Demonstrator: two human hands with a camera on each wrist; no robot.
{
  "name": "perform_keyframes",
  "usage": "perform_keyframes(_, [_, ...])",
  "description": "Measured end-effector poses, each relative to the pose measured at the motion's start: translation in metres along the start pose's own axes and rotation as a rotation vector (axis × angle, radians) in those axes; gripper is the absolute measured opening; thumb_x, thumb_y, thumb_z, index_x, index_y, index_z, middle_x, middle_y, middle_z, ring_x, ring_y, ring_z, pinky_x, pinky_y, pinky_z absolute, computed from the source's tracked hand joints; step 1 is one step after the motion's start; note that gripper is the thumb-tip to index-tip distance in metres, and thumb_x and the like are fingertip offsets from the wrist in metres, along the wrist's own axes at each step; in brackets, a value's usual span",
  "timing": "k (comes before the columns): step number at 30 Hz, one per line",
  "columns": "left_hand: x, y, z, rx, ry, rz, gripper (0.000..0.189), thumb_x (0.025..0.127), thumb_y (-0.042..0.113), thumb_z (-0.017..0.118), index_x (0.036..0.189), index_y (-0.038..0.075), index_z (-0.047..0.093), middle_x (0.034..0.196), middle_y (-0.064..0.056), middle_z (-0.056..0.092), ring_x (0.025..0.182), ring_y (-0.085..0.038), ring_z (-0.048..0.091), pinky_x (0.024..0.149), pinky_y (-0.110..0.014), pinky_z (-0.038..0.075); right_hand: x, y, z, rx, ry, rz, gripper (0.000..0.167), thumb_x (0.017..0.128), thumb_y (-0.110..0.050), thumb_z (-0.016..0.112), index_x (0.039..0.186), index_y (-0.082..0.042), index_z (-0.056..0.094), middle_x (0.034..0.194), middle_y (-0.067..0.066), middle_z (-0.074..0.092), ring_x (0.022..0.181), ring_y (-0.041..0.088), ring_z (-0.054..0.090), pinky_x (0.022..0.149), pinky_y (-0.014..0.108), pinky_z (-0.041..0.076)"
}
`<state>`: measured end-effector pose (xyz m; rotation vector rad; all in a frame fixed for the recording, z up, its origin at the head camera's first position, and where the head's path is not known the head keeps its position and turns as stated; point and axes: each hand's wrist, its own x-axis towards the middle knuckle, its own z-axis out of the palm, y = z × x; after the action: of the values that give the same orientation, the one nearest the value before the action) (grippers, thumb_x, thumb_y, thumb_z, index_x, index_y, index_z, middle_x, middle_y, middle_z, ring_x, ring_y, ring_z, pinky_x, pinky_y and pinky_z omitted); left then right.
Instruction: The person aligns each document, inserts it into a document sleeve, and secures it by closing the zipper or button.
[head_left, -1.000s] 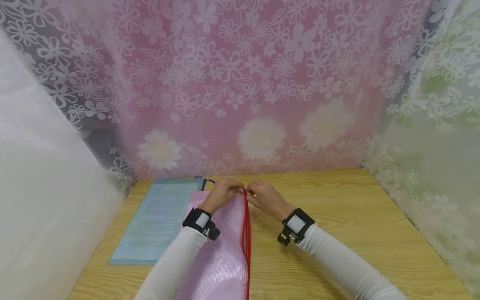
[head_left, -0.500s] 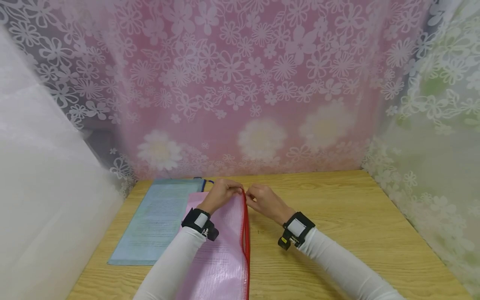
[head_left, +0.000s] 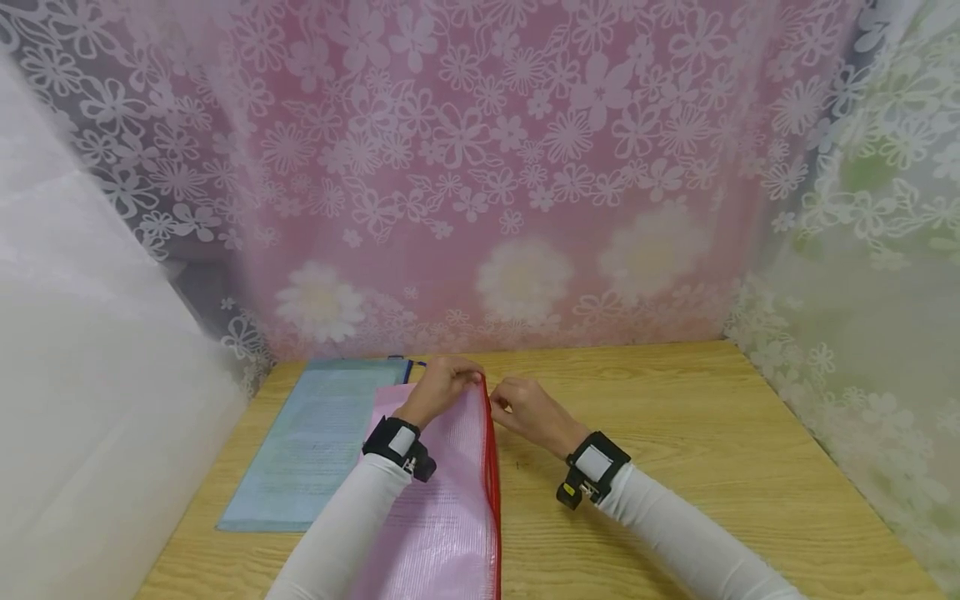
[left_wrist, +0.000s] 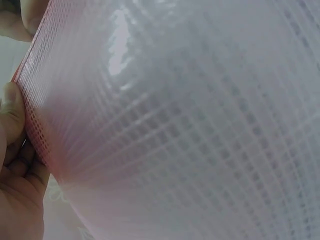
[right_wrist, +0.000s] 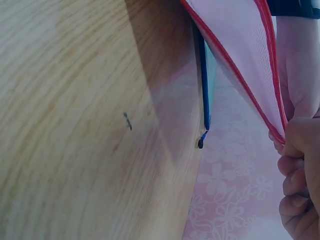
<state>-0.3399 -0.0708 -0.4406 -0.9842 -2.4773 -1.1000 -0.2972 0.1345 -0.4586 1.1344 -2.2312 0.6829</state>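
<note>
A pink mesh zip pouch (head_left: 442,533) with a printed sheet showing through it lies in front of me, partly under my left forearm. Its red zip (head_left: 492,492) runs down the right side. My left hand (head_left: 442,387) pinches the pouch's far right corner, thumb against the mesh edge in the left wrist view. Just beside it, my right hand (head_left: 534,412) has curled fingers pinching at the red zip, slightly nearer to me. In the right wrist view the zip's two red sides stand apart and meet at the right hand (right_wrist: 302,175). The zip pull is hidden by the fingers.
A blue zip pouch (head_left: 322,442) holding printed paper lies on the wooden table (head_left: 675,500) at the left, partly under the pink one. A small dark mark (right_wrist: 127,121) shows on the wood. Flowered curtains (head_left: 525,167) hang behind and at the sides.
My right hand has moved a little toward me along the red zip, away from the left hand. The left hand has shifted slightly left with the corner. The zip's gap looks narrower.
</note>
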Motion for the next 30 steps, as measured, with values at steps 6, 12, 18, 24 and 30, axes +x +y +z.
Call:
perform_keyframes(6, [0.001,-0.001,0.000,-0.003,0.022,-0.015,0.012,0.095,0.006,0.070,0.096,0.000,0.080,0.096,-0.011,0.079,0.091,-0.023,0.075,0.077,-0.033,0.060,-0.001,-0.002,-0.001,0.016,-0.008,0.027,0.010,0.086,0.001,0.076,0.081,-0.006,0.072,0.075,-0.001,0.063,0.068,0.006,0.056,0.061,0.016,0.048])
perform_keyframes(12, [0.001,0.000,0.000,-0.005,0.033,-0.031,0.012,0.095,0.007,0.071,0.095,0.001,0.081,0.096,-0.011,0.079,0.092,-0.022,0.075,0.078,-0.035,0.060,-0.002,-0.003,0.000,0.043,0.021,0.006,0.011,0.084,0.004,0.075,0.080,-0.006,0.073,0.073,-0.001,0.064,0.068,0.007,0.056,0.060,0.015,0.048])
perform_keyframes(18, [-0.002,-0.002,0.000,0.017,0.053,-0.056,0.010,0.094,0.007,0.072,0.095,0.002,0.081,0.097,-0.011,0.079,0.095,-0.023,0.074,0.082,-0.040,0.060,-0.007,-0.008,0.003,0.064,-0.007,0.013,0.010,0.083,0.006,0.075,0.081,-0.004,0.074,0.073,0.001,0.066,0.068,0.006,0.056,0.060,0.014,0.047])
perform_keyframes(24, [-0.002,-0.002,-0.004,0.036,0.057,-0.059,0.012,0.094,0.009,0.073,0.098,0.001,0.081,0.100,-0.011,0.079,0.098,-0.025,0.075,0.084,-0.042,0.060,-0.011,-0.012,0.004,0.078,-0.023,0.012,0.012,0.083,0.006,0.076,0.081,-0.006,0.073,0.074,0.000,0.067,0.068,0.005,0.057,0.060,0.013,0.048])
perform_keyframes(30, [-0.002,-0.003,-0.006,0.036,0.049,-0.046,0.013,0.094,0.010,0.073,0.099,0.001,0.081,0.102,-0.012,0.079,0.100,-0.026,0.075,0.085,-0.042,0.060,-0.012,-0.017,0.002,0.099,-0.034,0.014,0.012,0.082,0.006,0.076,0.082,-0.006,0.073,0.074,-0.001,0.068,0.067,0.003,0.058,0.061,0.012,0.048])
